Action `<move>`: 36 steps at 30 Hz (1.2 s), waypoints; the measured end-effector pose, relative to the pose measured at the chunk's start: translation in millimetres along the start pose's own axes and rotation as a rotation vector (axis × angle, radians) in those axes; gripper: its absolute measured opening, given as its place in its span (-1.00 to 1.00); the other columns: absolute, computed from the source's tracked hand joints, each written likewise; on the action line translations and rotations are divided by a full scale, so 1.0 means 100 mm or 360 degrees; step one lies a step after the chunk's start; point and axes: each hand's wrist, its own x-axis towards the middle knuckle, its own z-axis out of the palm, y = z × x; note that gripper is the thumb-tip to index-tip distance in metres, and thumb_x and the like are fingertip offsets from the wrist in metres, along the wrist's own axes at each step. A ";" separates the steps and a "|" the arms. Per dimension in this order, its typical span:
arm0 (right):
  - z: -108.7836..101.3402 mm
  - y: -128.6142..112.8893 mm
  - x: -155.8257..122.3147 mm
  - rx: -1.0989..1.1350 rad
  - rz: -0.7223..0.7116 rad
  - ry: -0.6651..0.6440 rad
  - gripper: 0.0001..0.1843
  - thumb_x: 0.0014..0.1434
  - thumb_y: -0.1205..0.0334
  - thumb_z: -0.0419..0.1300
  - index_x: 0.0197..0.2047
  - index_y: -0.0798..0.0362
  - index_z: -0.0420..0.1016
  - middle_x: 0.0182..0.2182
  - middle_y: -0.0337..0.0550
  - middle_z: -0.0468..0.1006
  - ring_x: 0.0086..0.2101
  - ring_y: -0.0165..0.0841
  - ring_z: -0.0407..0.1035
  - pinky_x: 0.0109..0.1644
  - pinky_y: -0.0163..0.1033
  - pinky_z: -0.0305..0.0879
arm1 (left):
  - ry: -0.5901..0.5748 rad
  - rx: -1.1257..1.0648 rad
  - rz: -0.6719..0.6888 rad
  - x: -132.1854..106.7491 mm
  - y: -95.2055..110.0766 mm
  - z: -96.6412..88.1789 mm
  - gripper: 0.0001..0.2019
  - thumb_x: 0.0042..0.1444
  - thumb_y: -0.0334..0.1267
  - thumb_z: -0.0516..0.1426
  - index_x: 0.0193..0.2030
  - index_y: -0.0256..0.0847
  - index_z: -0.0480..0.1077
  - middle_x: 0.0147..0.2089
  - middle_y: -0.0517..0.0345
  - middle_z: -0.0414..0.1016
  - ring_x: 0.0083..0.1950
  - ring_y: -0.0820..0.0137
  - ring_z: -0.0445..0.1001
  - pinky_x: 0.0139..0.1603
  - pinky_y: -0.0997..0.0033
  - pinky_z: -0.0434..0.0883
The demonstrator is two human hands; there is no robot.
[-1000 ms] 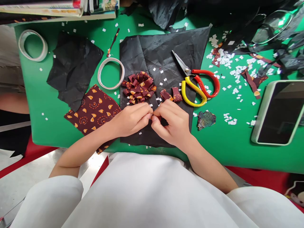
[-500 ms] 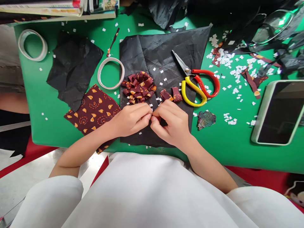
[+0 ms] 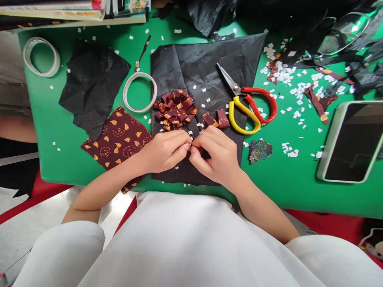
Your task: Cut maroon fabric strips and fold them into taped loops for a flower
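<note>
My left hand (image 3: 170,150) and my right hand (image 3: 214,153) meet fingertip to fingertip over a black fabric sheet (image 3: 209,56). Both are closed in a pinch; whatever lies between the fingers is hidden or too small to name. Just beyond them is a pile of folded maroon fabric pieces (image 3: 175,111) with orange marks. Two more maroon pieces (image 3: 222,118) lie above my right hand. Scissors (image 3: 253,104) with one red and one yellow handle rest to the right, blades slightly apart. A patterned maroon cloth (image 3: 118,139) lies partly under my left forearm.
Two tape rolls (image 3: 140,92) and a torn black piece (image 3: 92,83) are at left. White paper bits (image 3: 287,73) are scattered at right, near a phone (image 3: 350,141) and a glittery scrap (image 3: 260,151). Books (image 3: 60,15) occupy the far left corner of the green table (image 3: 284,179).
</note>
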 end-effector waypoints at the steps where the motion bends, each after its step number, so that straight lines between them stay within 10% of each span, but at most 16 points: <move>1: 0.00 0.00 0.00 0.0001 0.0002 -0.0002 -0.77 0.05 0.46 0.05 -0.56 0.01 0.13 -0.63 -0.28 0.22 -0.52 -0.42 0.05 -0.41 -0.26 0.10 | -0.0005 -0.0004 -0.0001 0.00 0.00 0.00 -0.83 0.19 -0.42 -0.07 -0.38 -0.26 0.27 -0.45 0.20 0.34 -0.42 0.54 0.30 -0.36 0.57 0.29; 36: 0.00 0.01 0.00 -0.0041 -0.0032 -0.0028 -0.76 0.04 0.47 0.04 -0.55 0.01 0.10 -0.63 -0.26 0.21 -0.52 -0.41 0.02 -0.44 -0.27 0.08 | -0.0010 0.0099 0.0021 0.00 -0.01 0.01 -0.86 0.15 -0.44 -0.04 -0.40 -0.25 0.26 -0.48 0.23 0.29 -0.45 0.54 0.24 -0.40 0.57 0.25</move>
